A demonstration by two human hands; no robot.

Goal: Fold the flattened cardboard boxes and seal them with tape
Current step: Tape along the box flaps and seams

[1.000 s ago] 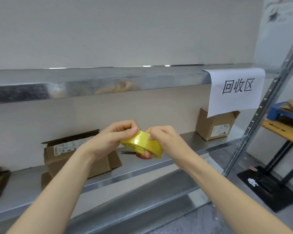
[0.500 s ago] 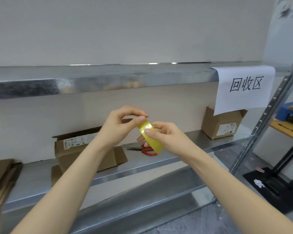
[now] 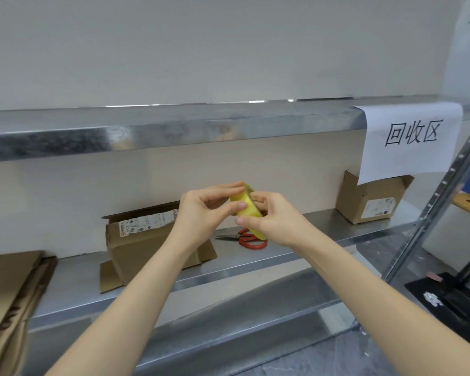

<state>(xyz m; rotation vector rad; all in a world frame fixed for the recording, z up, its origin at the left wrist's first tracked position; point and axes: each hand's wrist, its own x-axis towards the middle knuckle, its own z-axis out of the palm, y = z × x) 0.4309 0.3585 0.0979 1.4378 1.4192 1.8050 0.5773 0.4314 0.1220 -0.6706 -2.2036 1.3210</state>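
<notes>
A yellow roll of tape (image 3: pixel 245 204) hangs in the air in front of the middle shelf, held between both hands. My left hand (image 3: pixel 204 210) pinches its upper rim with thumb and fingers. My right hand (image 3: pixel 273 217) grips the roll from the right, thumb on the lower rim. Behind my left wrist a half-folded cardboard box (image 3: pixel 144 240) with a white label stands on the shelf, flaps loose. A stack of flattened cardboard boxes (image 3: pixel 11 294) leans at the far left. Another small box (image 3: pixel 371 200) with open flaps sits at the right end.
Red-handled scissors (image 3: pixel 248 238) lie on the metal shelf (image 3: pixel 296 234) just below my hands. A white paper sign (image 3: pixel 411 139) hangs from the upper shelf edge. A perforated steel post (image 3: pixel 434 202) rises at the right, with a black stand base (image 3: pixel 451 297) on the floor.
Both hands keep turning the tape roll; it now shows its broad band again. The hands sit slightly lower right in view, and the camera has shifted a little.
</notes>
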